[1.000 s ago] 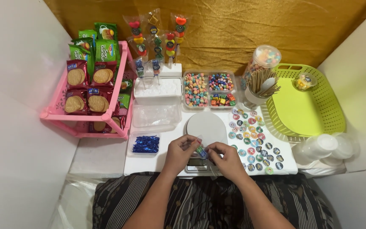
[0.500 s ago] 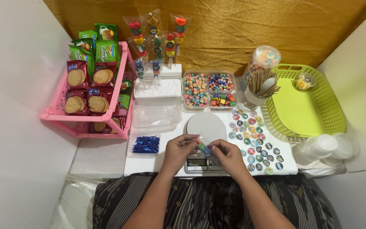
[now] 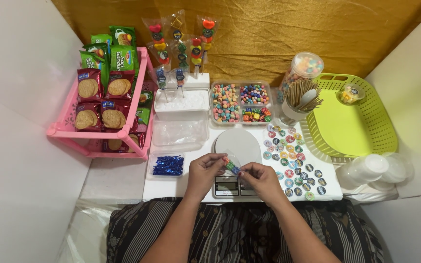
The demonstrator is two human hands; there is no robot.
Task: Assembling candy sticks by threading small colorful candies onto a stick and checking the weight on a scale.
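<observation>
My left hand (image 3: 204,171) and my right hand (image 3: 260,179) meet over a small white kitchen scale (image 3: 237,146) at the table's front edge. Together they pinch a small clear packet of coloured candies (image 3: 231,164), the left at its upper end, the right at its lower end. The packet is tilted, just above the scale's display. The round weighing plate behind the hands carries nothing.
A pink rack (image 3: 64,130) of biscuit packets stands left. A tray of blue twist ties (image 3: 168,165), clear bags (image 3: 180,131), a sectioned candy box (image 3: 241,101), wrapped candy skewers (image 3: 179,44), round stickers (image 3: 291,156), a skewer cup (image 3: 300,97), a green basket (image 3: 366,117) and plastic cups (image 3: 373,168) surround the scale.
Both hands have stayed over the scale with the packet. The fingers have shifted slightly along it; nothing else has moved.
</observation>
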